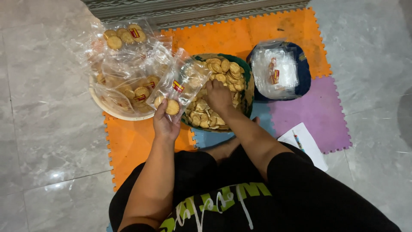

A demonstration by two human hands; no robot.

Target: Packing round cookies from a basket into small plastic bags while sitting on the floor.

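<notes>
Both my forearms reach forward over my lap: my left hand point(165, 122) pinches a clear bag point(180, 83) holding two biscuits point(168, 105), upright beside the green bowl point(246, 83). To its right, my right hand point(219, 95) presses palm-down into that bowl's loose biscuits, fingers curled; whether it grips one I cannot tell.

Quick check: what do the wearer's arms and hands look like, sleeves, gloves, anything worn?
Both forearms are bare, with no sleeves reaching them. The left hand and right hand wear no gloves; no rings, watch or bands are visible. The dark top carries yellow-green and white lettering on the chest.
</notes>
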